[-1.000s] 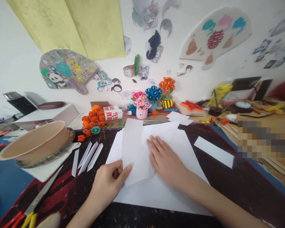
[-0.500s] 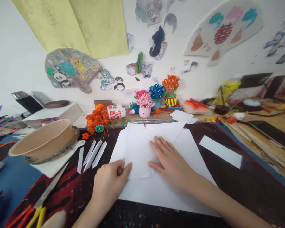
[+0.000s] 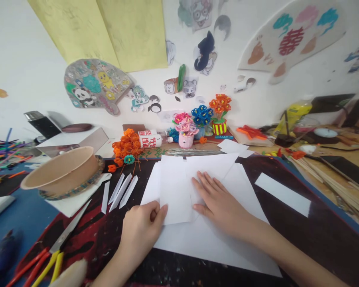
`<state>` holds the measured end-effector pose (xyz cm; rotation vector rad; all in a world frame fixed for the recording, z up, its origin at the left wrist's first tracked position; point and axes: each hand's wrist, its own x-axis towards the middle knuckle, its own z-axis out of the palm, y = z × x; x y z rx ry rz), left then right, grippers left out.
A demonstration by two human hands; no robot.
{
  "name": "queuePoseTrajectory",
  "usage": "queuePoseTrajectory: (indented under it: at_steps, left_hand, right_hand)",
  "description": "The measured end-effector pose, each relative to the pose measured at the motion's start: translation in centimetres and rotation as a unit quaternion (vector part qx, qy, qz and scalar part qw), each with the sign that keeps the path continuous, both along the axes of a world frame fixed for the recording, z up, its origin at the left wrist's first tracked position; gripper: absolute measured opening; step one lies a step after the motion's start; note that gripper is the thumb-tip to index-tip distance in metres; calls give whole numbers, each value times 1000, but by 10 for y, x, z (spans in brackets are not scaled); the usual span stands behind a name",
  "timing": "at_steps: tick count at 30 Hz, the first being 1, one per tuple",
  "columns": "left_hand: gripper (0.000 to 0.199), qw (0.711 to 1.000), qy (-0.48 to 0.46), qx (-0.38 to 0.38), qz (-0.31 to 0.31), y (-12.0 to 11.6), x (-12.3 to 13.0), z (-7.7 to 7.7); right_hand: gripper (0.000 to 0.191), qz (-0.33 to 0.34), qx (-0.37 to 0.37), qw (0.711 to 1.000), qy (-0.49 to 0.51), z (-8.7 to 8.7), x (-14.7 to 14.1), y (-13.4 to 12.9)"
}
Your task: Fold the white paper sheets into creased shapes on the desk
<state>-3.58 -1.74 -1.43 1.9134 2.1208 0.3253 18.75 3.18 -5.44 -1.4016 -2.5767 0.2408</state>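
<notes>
White paper (image 3: 215, 243) lies on the dark mat, with a smaller folded white sheet (image 3: 175, 191) on top of it. My left hand (image 3: 143, 225) has its fingers curled and its thumb against the index finger, pinching the lower left edge of the folded sheet. Flat on the paper to the right of that sheet rests my right hand (image 3: 218, 199), its fingers spread and pointing up and left. Several narrow folded paper strips (image 3: 119, 193) lie to the left of the paper. On the right is a single white paper rectangle (image 3: 283, 194).
Open scissors (image 3: 58, 243) and a round tan basin (image 3: 60, 171) stand at the left. Behind the paper are orange craft flowers (image 3: 127, 147), a pink flower pot (image 3: 186, 140) and thin wires (image 3: 194, 152). Wooden sticks (image 3: 332, 187) and a dark phone (image 3: 347, 171) lie at the right.
The whole view has shifted slightly, so most things appear a little further right. Both hands keep nearly the same pose on the paper.
</notes>
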Motion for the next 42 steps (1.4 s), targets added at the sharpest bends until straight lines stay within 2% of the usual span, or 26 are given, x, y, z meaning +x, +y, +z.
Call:
queuePoseTrajectory:
  at_steps: [21, 27, 32, 36, 42]
  left_hand:
    - [42, 997, -69, 19, -5, -5, -3, 3]
    - [44, 996, -80, 26, -3, -5, -4, 2]
    - [45, 997, -78, 22, -1, -4, -4, 3]
    - [45, 997, -81, 12, -2, -5, -4, 4]
    - [43, 996, -85, 5, -13, -6, -4, 4]
  right_hand:
    - [66, 0, -50, 999, 16, 9, -2, -2]
    - [68, 4, -103, 994, 31, 19, -1, -3]
    - [84, 18, -173, 981, 91, 30, 7, -1]
    - [93, 34, -220, 972, 78, 37, 12, 3]
    - [103, 5, -230, 970, 79, 36, 11, 8]
